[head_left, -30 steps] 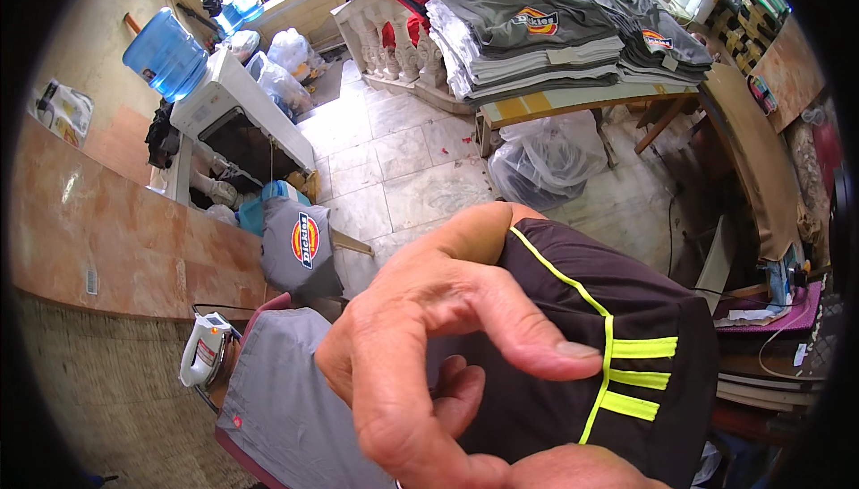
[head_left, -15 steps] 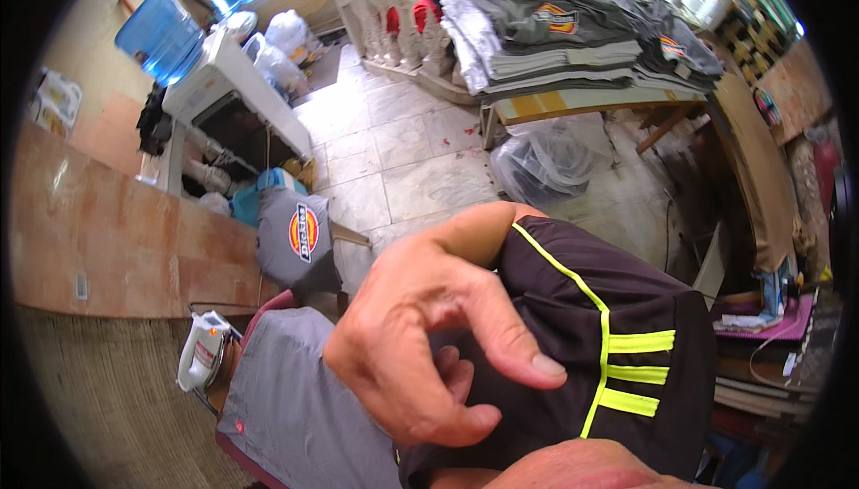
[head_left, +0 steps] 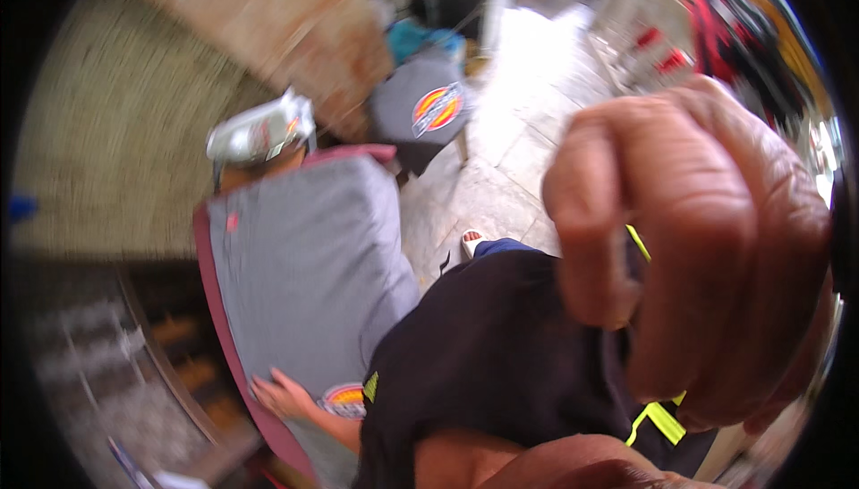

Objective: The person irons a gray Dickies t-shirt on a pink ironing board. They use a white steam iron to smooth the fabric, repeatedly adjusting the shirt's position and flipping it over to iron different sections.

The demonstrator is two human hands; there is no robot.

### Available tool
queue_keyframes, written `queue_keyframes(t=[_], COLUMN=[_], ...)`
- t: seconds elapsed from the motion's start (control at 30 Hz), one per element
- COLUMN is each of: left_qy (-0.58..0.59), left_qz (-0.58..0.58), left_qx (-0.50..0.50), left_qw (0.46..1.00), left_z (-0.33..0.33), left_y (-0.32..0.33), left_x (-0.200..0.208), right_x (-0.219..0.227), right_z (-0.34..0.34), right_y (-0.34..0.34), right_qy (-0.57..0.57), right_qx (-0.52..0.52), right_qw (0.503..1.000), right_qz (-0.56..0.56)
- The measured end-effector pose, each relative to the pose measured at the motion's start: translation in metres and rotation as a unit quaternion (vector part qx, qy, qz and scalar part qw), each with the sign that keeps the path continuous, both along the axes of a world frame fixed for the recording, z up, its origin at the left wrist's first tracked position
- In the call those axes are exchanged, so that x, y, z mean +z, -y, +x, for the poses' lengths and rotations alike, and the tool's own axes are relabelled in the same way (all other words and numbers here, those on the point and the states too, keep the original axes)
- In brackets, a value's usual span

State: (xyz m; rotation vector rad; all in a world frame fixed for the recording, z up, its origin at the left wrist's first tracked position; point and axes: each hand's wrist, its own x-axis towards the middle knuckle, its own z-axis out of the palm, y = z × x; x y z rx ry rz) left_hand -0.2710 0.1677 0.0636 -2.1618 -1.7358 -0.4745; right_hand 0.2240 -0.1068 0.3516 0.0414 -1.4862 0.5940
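A grey shirt is spread over a padded board with a maroon edge, left of my body. My left hand lies on the shirt near its lower left edge, fingers stretched out, beside a round red-and-yellow printed patch. Raised close to the camera at the right, my right hand looks large and slightly blurred. Its fingers are loosely bent downward with a gap between them, and nothing shows in them. The palm side is hidden. A white iron rests at the far left end of the board.
Beyond the board stands a stool draped with a grey printed shirt. A blue item sits behind it. Pale tiles run along the floor, with a foot in a white sandal. Dark and red clothes are at the upper right.
The view has swung left and down, bringing the whole board into sight. My right hand has risen toward the camera at the right. My left hand now shows on the shirt.
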Motion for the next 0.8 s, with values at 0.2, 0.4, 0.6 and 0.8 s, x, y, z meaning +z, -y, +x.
queue_keyframes(t=[0.2, 0.4, 0.6, 0.8], left_qy=[0.015, 0.047, 0.070, 0.058], left_qz=[-0.050, -0.068, -0.055, -0.055], left_qx=[0.063, 0.147, 0.137, 0.148], left_qw=[0.997, 0.986, 0.987, 0.986], left_z=[-0.034, -0.039, -0.020, -0.013], left_y=[0.020, 0.045, 0.031, 0.031], left_x=[-0.012, -0.021, -0.017, -0.013], right_x=[-0.052, -0.176, -0.280, -0.299], right_z=[-0.023, -0.103, -0.132, -0.126], right_y=[-0.102, -0.243, -0.377, -0.469], right_qy=[-0.006, 0.326, 0.492, 0.550], right_qx=[0.065, -0.151, -0.285, -0.331], right_qw=[0.987, 0.879, 0.818, 0.767], right_qz=[-0.149, -0.313, -0.089, 0.021])
